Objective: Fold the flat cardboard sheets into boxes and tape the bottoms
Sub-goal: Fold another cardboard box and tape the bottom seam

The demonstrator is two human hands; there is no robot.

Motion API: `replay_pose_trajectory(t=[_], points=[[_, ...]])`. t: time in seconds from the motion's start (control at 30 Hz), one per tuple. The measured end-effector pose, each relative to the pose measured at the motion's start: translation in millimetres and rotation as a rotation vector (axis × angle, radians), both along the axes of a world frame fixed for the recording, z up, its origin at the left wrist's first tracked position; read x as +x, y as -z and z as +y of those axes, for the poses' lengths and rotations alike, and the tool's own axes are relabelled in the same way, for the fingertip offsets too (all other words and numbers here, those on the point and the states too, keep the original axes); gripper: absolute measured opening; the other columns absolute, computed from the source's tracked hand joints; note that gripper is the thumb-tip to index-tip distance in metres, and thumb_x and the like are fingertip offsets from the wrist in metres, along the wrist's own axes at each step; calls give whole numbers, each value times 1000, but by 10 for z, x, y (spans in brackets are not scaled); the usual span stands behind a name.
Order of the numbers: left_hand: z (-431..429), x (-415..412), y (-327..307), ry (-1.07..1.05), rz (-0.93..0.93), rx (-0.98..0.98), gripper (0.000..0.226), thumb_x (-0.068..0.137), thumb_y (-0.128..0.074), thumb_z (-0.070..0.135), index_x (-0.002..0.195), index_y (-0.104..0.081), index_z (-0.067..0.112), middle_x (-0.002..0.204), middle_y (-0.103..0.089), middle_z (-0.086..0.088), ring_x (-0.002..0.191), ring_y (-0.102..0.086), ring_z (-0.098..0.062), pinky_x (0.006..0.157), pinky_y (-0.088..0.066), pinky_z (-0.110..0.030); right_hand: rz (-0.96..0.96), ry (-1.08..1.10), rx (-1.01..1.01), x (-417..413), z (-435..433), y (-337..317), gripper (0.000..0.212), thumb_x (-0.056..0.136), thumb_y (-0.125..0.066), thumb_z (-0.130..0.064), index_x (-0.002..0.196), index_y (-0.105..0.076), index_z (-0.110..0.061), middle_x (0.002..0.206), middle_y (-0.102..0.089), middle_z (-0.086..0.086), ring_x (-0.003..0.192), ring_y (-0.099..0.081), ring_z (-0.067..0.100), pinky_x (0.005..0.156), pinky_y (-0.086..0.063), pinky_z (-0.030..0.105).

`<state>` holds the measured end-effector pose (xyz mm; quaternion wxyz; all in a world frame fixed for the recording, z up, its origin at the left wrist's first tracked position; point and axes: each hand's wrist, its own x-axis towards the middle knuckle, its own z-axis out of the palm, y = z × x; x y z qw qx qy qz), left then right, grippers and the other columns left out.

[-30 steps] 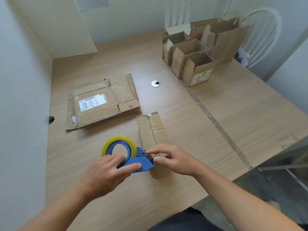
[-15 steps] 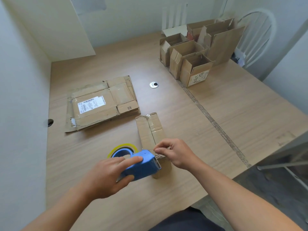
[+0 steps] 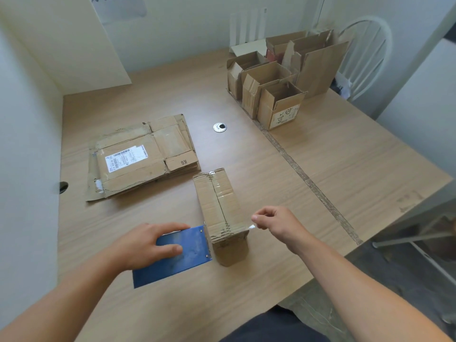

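The box [image 3: 218, 206] is sitting bottom-up near the table's [image 3: 345, 169] front edge, being taped; the left hand [image 3: 145, 245] is gripping the tape dispenser [image 3: 187, 257] beside it; the right hand [image 3: 276, 222] is pinching the tape end [image 3: 251, 227]; next, probably, pressing it flat.

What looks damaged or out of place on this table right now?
The box being taped has a ragged, chewed-up near edge. In the flat stack, the bottom sheet looks torn and crumpled and juts out past the others. Nothing is spilled.
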<state>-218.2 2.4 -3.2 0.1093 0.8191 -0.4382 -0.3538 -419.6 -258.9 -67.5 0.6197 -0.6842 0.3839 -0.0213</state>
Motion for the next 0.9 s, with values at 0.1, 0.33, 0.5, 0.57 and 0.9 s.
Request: replay_pose_trajectory(t=[0.1,0.33,0.5,0.57,0.9], points=[[-86,12,5,-27,17,47,31,74,-52,68,105,-46,70,128,-58,24,111,-56,-2,93,-43,-23,47,47,-15,-46,3,150,11,86,-75,-18,76,-72,-15,66,-63,-3,66,-54,11,70,-43,30],[-238,-9,52,-25,1,137,42,89,-57,57,131,-51,52,131,-58,18,114,-54,-7,96,-42,-27,124,99,-48,-1,25,324,11,85,-75,-19,75,-72,-16,62,-63,-5,63,-54,11,66,-42,28],[-275,-6,131,-55,44,179,40,90,-56,55,130,-52,52,130,-59,17,113,-55,-8,98,-43,-30,167,86,-14,51,50,441,13,86,-74,-17,73,-72,-16,64,-68,-2,65,-60,11,69,-45,30],[-299,-16,164,-61,43,186,39,93,-56,52,131,-52,50,130,-58,16,113,-54,-9,98,-42,-30,181,98,16,63,80,452,14,88,-72,-17,74,-71,-16,66,-68,-1,63,-58,10,65,-44,25],[-312,-19,219,-100,67,197,37,95,-58,46,131,-53,49,129,-59,13,111,-56,-11,97,-43,-32,279,101,246,130,225,413,32,100,-56,-25,132,-55,-27,90,-67,5,75,-52,16,63,-38,27]])
